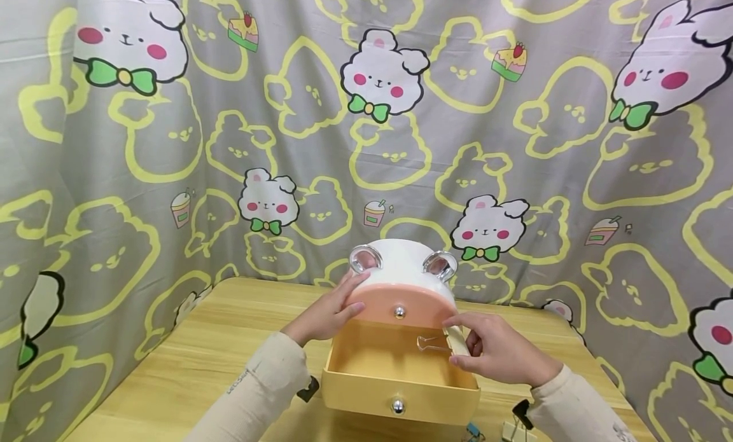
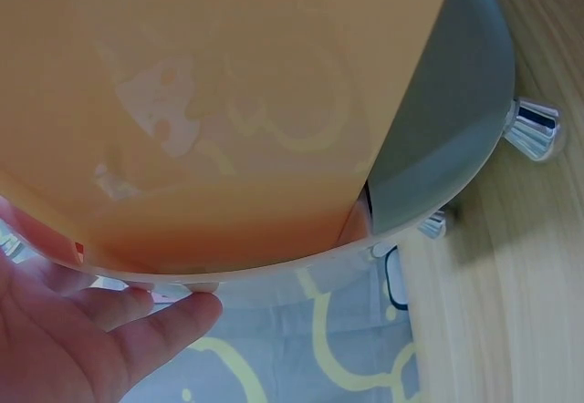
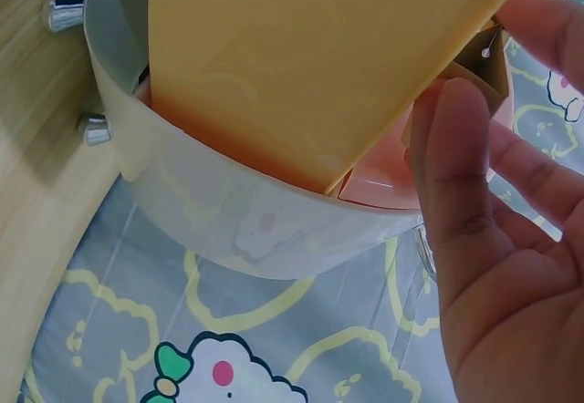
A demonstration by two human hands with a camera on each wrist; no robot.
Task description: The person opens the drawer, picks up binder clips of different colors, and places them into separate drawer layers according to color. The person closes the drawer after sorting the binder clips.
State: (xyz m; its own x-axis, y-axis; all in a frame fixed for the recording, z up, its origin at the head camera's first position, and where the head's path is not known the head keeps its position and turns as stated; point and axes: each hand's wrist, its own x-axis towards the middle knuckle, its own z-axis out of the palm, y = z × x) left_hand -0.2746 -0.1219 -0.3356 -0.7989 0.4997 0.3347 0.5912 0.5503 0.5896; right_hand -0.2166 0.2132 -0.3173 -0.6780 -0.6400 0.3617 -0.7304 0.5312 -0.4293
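A small white drawer box with silver ears stands on the wooden table in the head view. Its upper pink drawer is closed, and the lower yellow drawer is pulled out toward me. My left hand rests on the box's left side, fingers fairly straight against the white wall in the left wrist view. Between thumb and fingers, my right hand pinches a cream binder clip at the drawer's right rim. The clip's silver wire handles point left over the drawer.
A blue binder clip and a pale yellow binder clip lie on the table near the right front of the drawer. A grey curtain with rabbit prints hangs behind the table and along both sides.
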